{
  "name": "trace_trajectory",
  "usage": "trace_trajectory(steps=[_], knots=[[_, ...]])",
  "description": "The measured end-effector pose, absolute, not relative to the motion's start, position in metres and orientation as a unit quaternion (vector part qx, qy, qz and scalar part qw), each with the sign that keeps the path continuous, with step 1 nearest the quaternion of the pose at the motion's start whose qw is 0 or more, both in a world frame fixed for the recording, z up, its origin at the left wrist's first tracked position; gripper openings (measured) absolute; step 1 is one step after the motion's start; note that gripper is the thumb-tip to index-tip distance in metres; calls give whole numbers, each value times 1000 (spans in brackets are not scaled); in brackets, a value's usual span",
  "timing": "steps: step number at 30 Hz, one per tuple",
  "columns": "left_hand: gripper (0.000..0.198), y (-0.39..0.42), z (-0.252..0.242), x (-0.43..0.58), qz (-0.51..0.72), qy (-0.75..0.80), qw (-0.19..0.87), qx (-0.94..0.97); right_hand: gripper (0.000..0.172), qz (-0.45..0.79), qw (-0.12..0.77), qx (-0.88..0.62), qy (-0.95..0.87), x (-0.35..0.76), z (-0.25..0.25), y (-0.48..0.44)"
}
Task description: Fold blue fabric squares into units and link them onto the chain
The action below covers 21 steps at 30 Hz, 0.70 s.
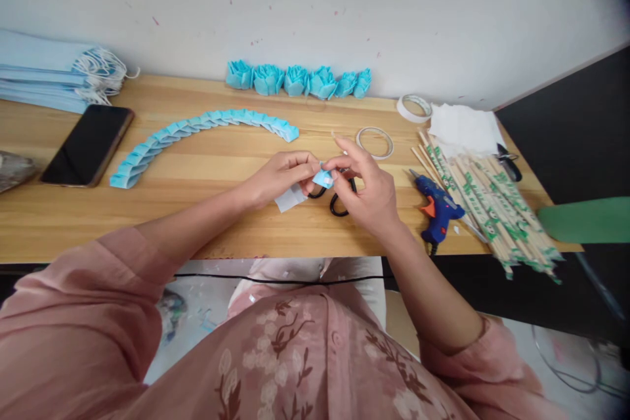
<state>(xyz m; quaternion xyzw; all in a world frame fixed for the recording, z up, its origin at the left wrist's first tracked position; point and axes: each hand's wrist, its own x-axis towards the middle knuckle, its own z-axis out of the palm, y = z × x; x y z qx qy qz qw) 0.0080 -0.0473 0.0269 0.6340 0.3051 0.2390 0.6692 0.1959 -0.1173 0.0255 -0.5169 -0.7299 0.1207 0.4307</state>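
Observation:
Between my two hands, over the middle of the table, is a small folded blue paper piece (pixel 323 177) with a whitish patch on it. My left hand (pixel 290 174) pinches its left side. My right hand (pixel 367 187) holds its right side between thumb and a finger, another finger raised. Black-handled scissors (pixel 338 205) lie beneath the hands, partly hidden by them. A pale paper sheet (pixel 290 199) lies under my left hand. Behind them, a curved row of folded blue pieces (pixel 197 125) rests on the wood.
Blue paper flowers (pixel 296 81) line the wall. A phone (pixel 88 144) and blue masks (pixel 49 72) are at left. Tape rolls (pixel 414 108), a blue glue gun (pixel 438 210), wrapped chopsticks (pixel 492 207), white tissue (pixel 465 128) and a green object (pixel 585 220) are at right.

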Motion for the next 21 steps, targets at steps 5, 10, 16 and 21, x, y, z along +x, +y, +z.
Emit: trace_trajectory(steps=[5, 10, 16, 21], knots=[[26, -47, 26, 9, 244, 313, 681, 616, 52, 125, 431, -521, -726, 195, 26, -118], [21, -47, 27, 10, 251, 323, 676, 613, 52, 126, 434, -518, -726, 195, 25, -117], [18, -48, 27, 11, 262, 328, 668, 614, 48, 166, 452, -515, -709, 193, 26, -119], [16, -48, 28, 12, 277, 328, 640, 637, 57, 244, 494, -530, -645, 191, 20, -115]])
